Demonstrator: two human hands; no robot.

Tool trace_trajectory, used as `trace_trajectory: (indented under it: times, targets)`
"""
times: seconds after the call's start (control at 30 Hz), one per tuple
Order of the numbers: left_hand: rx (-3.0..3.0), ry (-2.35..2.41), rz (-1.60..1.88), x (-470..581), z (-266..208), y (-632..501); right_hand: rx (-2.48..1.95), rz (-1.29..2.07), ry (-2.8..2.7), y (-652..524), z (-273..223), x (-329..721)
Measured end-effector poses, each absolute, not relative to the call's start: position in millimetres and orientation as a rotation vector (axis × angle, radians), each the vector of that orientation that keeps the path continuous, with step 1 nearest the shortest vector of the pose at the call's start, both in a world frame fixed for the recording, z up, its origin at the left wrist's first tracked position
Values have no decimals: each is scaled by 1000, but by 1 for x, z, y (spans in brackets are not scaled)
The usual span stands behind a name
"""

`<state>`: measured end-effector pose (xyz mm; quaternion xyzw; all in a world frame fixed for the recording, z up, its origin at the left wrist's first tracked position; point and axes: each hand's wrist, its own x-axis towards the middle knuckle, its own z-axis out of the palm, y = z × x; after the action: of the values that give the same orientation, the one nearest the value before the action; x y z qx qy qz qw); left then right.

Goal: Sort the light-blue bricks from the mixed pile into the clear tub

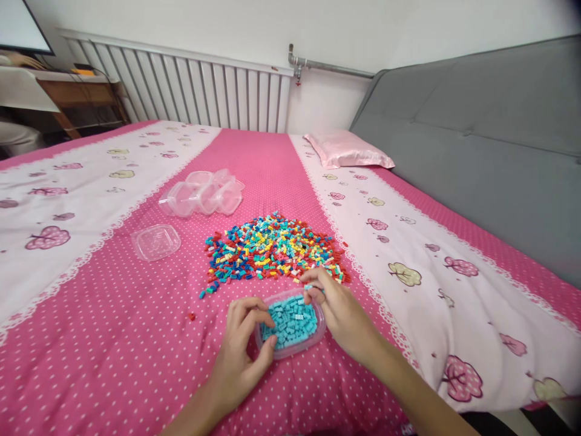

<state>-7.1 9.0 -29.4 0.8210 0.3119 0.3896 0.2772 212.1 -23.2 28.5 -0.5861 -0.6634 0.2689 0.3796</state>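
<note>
A clear plastic box [321, 330] full of small turquoise building bricks [290, 324] sits on the pink bedspread in front of me. My left hand [245, 345] is at its left side, thumb and fingers apart, fingertips reaching over the rim; no brick shows between them. Above the box's far right rim, my right hand [333, 306] pinches a small turquoise brick [309, 287] between thumb and fingertips. Just beyond the box spreads a loose heap of mixed building bricks [272, 245] in red, blue, yellow, white and turquoise.
Several clear empty boxes [204, 192] lie beyond the heap to the left, with a clear lid [156, 242] nearer. A stray red brick [191, 316] lies left of my left hand. At the back are a pink pillow [347, 150], a radiator [190, 85] and another person's hand [25, 60].
</note>
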Motion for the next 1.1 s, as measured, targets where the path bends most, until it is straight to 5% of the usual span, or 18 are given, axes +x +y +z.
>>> trace_trajectory:
  times: [1.1]
  targets:
    - [2204,833,1065,-6,-28,9,-1665,261,-1866,-20,8,190]
